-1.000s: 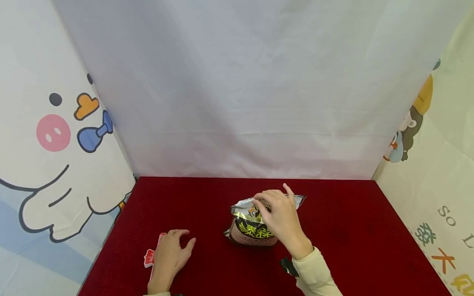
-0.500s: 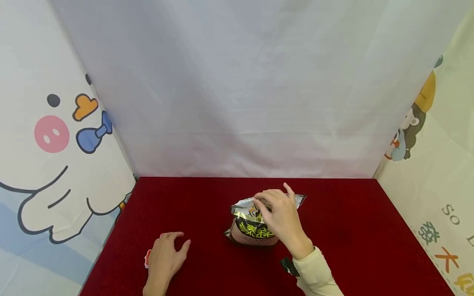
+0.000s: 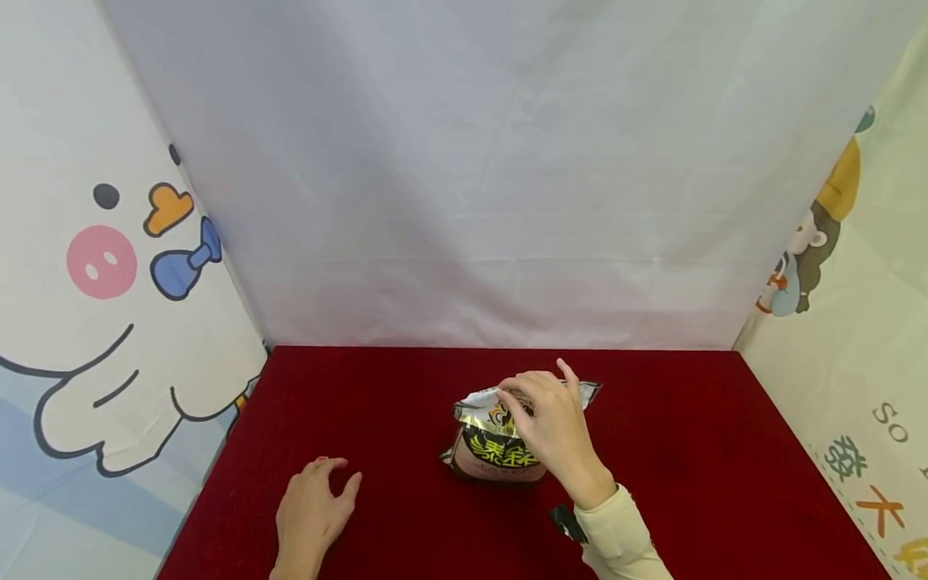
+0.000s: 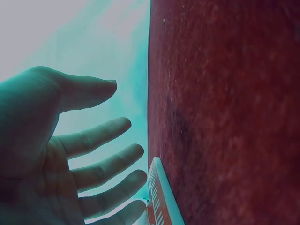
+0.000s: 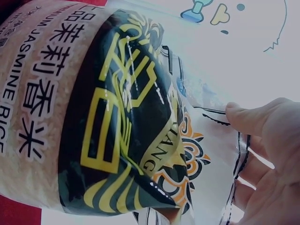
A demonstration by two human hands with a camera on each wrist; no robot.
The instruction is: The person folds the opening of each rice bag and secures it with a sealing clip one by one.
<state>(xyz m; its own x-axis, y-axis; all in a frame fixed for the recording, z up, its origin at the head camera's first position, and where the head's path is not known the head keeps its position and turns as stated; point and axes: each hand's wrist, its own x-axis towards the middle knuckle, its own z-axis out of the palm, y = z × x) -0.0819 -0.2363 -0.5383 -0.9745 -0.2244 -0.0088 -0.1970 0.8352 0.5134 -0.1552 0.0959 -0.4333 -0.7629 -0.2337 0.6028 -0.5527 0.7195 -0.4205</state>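
Near the middle of the table stands a bag of jasmine rice (image 3: pixel 496 463), with a clear lower body and a black and yellow label. My right hand (image 3: pixel 558 427) pinches its white top edge between thumb and fingers, as the right wrist view also shows. At the front left, my left hand (image 3: pixel 313 509) is held over the table, fingers loosely curved and spread, gripping nothing. Beside its fingertips in the left wrist view is a flat red piece (image 4: pixel 158 199) with a white edge and white markings. The hand hides most of that piece from the head view.
The table is covered in dark red cloth (image 3: pixel 674 451). A pale curtain (image 3: pixel 464 177) rises along its back edge. Printed cartoon sheets stand at the left (image 3: pixel 94 354) and right (image 3: pixel 834 346) sides.
My left hand has moved left and slightly toward the front, covering the red piece in the head view. The right hand and rice bag stay in place.
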